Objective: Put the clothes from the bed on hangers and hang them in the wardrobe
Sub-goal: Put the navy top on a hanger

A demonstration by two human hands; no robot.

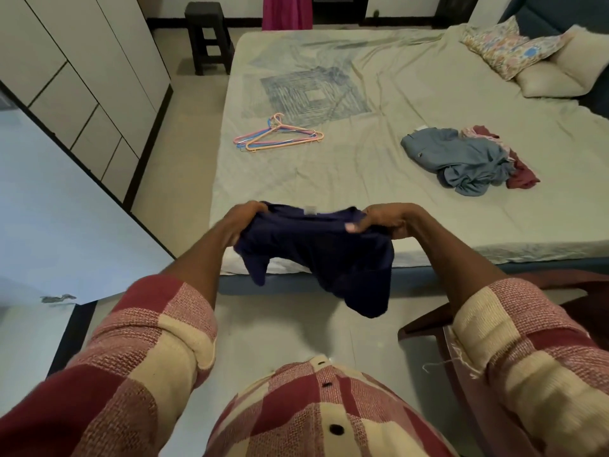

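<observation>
A navy blue garment hangs in the air over the bed's near edge, stretched between both hands. My left hand grips its left top corner and my right hand grips its right top corner. On the bed lie several plastic hangers, pink, blue and orange, stacked together at the left. A pile of clothes, grey-blue with maroon and pink pieces under it, sits at the right of the bed. The white wardrobe stands along the left wall, with an open door near me.
A dark stool stands at the bed's far left corner. Pillows lie at the far right of the bed. A dark wooden chair is close at my right. Pale floor runs between the bed and the wardrobe.
</observation>
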